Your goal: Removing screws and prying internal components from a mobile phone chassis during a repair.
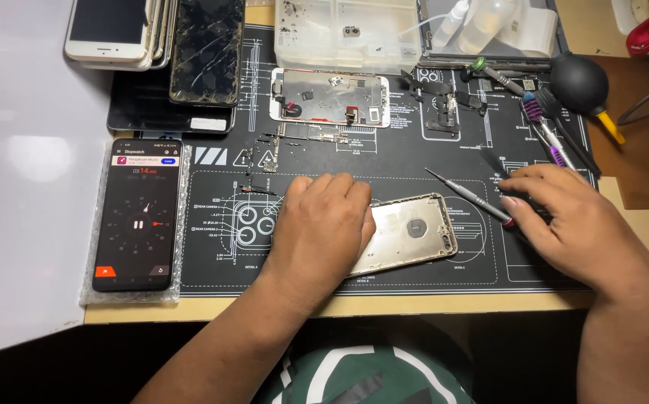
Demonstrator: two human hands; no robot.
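The gold phone housing (407, 233) lies inside-up on the black repair mat (212, 262), long axis left-right, right end tilted slightly up. The left hand (317, 228) presses flat on its left end. The right hand (575, 221) pinches a precision screwdriver (468, 194), tip pointing up-left. Bare mat surrounds the housing's right end.

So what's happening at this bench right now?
A person works at a dark repair mat. The left hand presses down on an emptied gold phone housing; the right hand rests on a thin screwdriver. A detached screen assembly lies above, and a phone running a stopwatch lies at the left.
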